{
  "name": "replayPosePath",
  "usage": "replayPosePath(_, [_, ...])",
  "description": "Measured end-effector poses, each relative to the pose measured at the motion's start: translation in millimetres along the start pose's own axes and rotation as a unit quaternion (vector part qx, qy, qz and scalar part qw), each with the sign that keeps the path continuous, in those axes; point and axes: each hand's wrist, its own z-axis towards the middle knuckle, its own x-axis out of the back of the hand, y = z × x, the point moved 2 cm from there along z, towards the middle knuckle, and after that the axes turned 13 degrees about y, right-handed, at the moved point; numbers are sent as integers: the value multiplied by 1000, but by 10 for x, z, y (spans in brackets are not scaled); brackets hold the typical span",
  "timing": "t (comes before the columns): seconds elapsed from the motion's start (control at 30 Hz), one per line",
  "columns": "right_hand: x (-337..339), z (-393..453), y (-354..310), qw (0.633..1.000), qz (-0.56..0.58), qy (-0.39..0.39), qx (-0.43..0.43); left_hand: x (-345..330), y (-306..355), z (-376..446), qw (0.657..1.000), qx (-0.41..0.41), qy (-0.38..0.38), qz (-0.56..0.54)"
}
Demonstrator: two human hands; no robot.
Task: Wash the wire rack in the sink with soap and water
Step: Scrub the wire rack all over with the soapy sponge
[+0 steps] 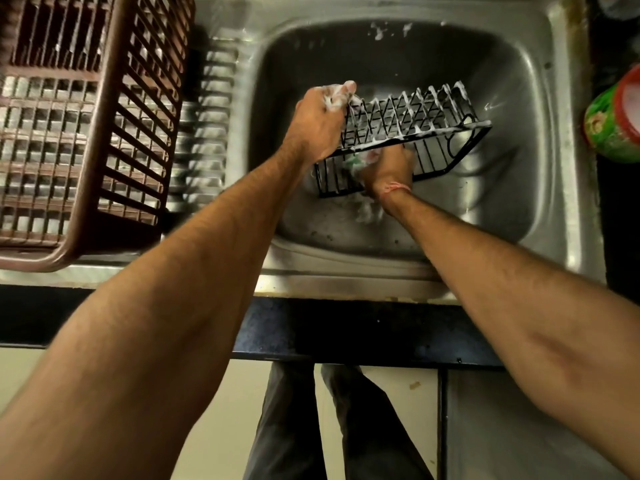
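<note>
A black wire rack point(436, 126), streaked with white foam, is held tilted above the bottom of the steel sink point(540, 161). My left hand point(318, 123) grips the rack's left end, with suds on the fingers. Lower down, my right hand point(388, 168) presses a green scrub pad point(360, 161) against the rack's near side; the pad is mostly hidden by the fingers and wires. Foam drips below the right wrist.
A brown plastic dish basket point(86, 133) stands on the ribbed steel drainboard point(207, 140) left of the sink. A green container point(616, 123) lies on the dark counter at the right edge. Soap splashes mark the sink's back wall.
</note>
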Motion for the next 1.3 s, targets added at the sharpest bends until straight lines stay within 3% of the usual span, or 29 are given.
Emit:
replayPosePath(0.07, [89,105,82,998,-49,-35,36,5,5,-8,1000,3,3,-1])
replayPosePath(0.17, [182,272,142,996,-82,-10,37,24,37,-24,1000,11,-2,7])
replayPosePath(0.33, [-17,-1,-76,997,-47,19,51,38,57,-43,1000,8,0,23])
replayPosePath(0.47, [-101,-208,-165,971,-17,-138,196,49,56,-48,1000,-1,-8,21])
replayPosePath(0.53, [-30,-95,-48,959,-47,-150,236,65,74,-66,1000,-8,-14,18])
replayPosePath(0.6, [97,119,136,968,-111,-83,209,82,109,-90,1000,-5,-15,18])
replayPosePath(0.7, [270,362,417,981,-165,39,91,98,150,-123,1000,7,-25,5])
replayPosePath(0.8, [308,422,455,989,-131,72,5,101,149,-128,1000,9,-20,4])
replayPosePath(0.87, [238,318,292,993,-111,40,-3,93,132,-111,1000,11,-15,10])
replayPosePath(1.1, [-156,-315,-327,968,-12,-152,200,75,101,-83,1000,8,-7,21])
replayPosePath(1.2, [49,-73,-82,967,-66,-139,201,87,99,-78,1000,8,-15,8])
replayPosePath(1.3, [326,359,367,977,-151,-77,128,93,112,-100,999,17,-28,3])
